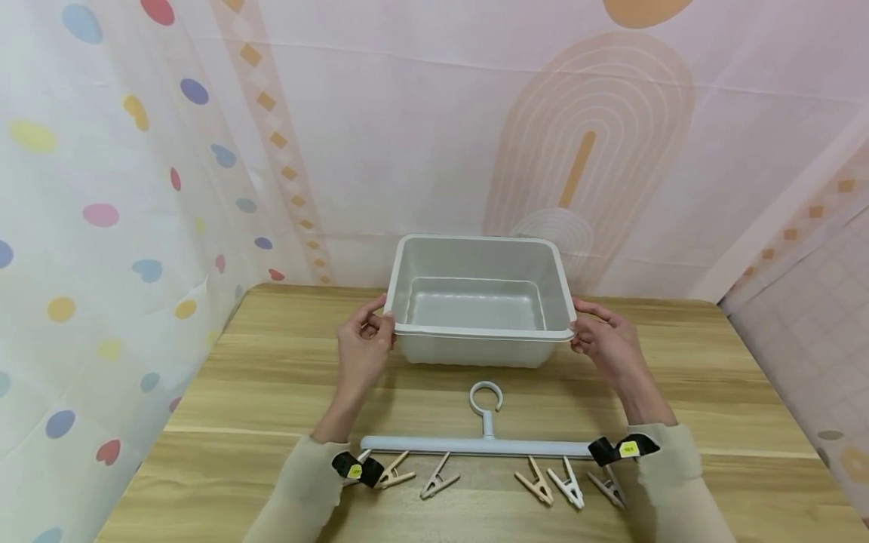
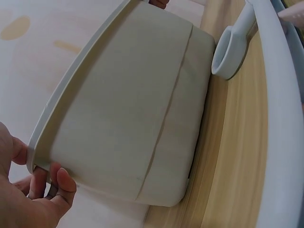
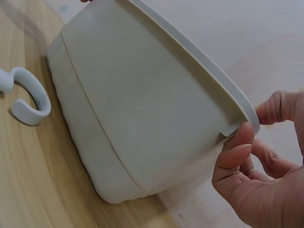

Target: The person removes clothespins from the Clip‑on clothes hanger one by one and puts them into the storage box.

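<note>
At its near corners, a grey rectangular plastic tub [image 1: 475, 350] is pinched by the left hand [image 1: 361, 348] and right hand [image 1: 611, 345]. Fingers [image 2: 65, 181] are curled beneath its rim [image 1: 483, 332].

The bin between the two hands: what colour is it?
The bin is plain pale grey, showing best in the head view.

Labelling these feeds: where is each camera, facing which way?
Head: on the head, facing forward and down at bin and hanger; left hand, right hand, sleeves show.
Left wrist: on that wrist, facing the bin's near side; left hand, part of right show.
Right wrist: on that wrist, facing that side; right hand, sliver of left show.
Wrist views share that side and the hook.
</note>
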`<act>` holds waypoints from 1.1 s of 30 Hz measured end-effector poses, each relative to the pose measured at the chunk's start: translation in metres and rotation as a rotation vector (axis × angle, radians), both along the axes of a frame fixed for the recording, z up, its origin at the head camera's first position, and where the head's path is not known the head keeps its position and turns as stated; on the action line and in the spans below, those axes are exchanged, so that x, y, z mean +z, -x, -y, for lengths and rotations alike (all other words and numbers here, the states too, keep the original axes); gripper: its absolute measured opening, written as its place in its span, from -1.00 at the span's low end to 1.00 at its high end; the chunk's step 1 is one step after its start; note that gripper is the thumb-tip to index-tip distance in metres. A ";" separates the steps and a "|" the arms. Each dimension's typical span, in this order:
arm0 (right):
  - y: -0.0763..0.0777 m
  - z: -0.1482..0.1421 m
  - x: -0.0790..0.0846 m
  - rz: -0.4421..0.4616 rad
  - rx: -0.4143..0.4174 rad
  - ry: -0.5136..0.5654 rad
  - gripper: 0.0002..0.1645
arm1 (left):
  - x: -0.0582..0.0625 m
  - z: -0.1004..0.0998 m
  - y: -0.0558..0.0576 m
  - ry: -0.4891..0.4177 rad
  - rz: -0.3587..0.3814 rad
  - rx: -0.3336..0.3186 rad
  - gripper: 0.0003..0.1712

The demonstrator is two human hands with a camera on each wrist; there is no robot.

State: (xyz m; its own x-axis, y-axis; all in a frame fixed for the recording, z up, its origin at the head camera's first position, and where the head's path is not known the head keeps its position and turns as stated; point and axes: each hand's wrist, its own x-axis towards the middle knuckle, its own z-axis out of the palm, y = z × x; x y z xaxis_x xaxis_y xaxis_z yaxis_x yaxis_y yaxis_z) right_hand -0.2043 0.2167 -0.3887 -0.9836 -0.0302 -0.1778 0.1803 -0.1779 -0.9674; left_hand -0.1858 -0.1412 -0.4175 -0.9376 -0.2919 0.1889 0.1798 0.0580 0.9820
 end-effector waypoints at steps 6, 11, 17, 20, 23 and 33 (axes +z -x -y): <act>-0.003 -0.010 0.001 -0.019 -0.014 -0.001 -0.57 | 0.000 -0.012 0.003 -0.014 -0.014 -0.010 -0.57; -0.004 -0.018 0.001 -0.038 -0.013 0.010 -0.62 | 0.001 -0.021 0.004 -0.011 -0.026 -0.019 -0.58; -0.006 -0.028 0.001 -0.053 -0.019 0.029 -0.61 | -0.002 -0.029 0.006 0.015 -0.048 -0.039 -0.59; -0.008 -0.032 0.001 -0.052 -0.030 0.035 -0.62 | -0.003 -0.032 0.007 0.028 -0.050 -0.050 -0.59; -0.009 -0.034 0.002 -0.049 -0.033 0.045 -0.63 | -0.003 -0.034 0.008 0.038 -0.054 -0.050 -0.59; -0.011 -0.037 -0.003 -0.107 0.035 0.021 -0.57 | -0.001 -0.019 0.008 0.061 -0.032 -0.173 -0.52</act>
